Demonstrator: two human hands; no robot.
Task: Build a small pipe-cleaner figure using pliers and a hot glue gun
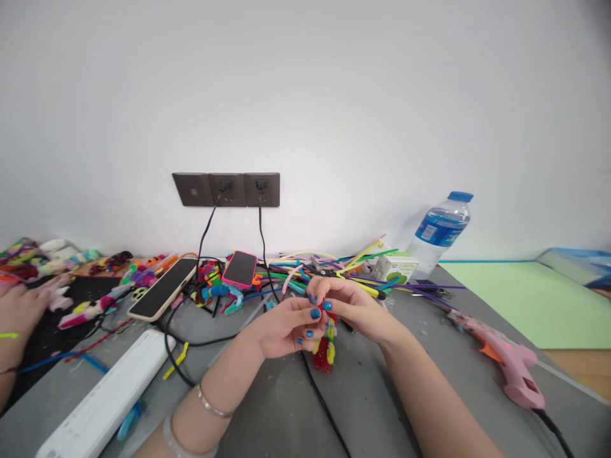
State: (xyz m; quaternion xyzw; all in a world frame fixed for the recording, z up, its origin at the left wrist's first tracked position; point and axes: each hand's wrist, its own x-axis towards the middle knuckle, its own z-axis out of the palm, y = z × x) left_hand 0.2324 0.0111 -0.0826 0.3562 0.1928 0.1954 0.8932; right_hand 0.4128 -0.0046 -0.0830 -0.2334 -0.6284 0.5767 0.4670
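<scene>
The fingers (312, 315) of the left hand (286, 327) are curled together and pinched on the top of a small pipe-cleaner figure (325, 351), red at the bottom with yellow and green above. The fingers (329, 296) of the right hand (356, 308) close on the same spot from the other side, fingertips touching the left ones. The figure hangs below both hands, just over the grey table (372, 394), at the centre of the view. A black cable (327, 410) runs under it toward six o'clock.

At twelve o'clock from the hands lies a loose heap of coloured pipe cleaners (310, 264), with a pink phone (239, 268) at eleven o'clock and a beige phone (165, 287) at ten. A juice carton (400, 267) sits at one o'clock and a water bottle (442, 232) beyond it. A pink glue gun (508, 362) lies at three to four o'clock. A long white power strip (109, 397) lies at eight o'clock. At nine o'clock, by the frame edge, another person's hand (19, 312) rests among more coloured pieces. Wall sockets (226, 189) sit high at eleven o'clock
</scene>
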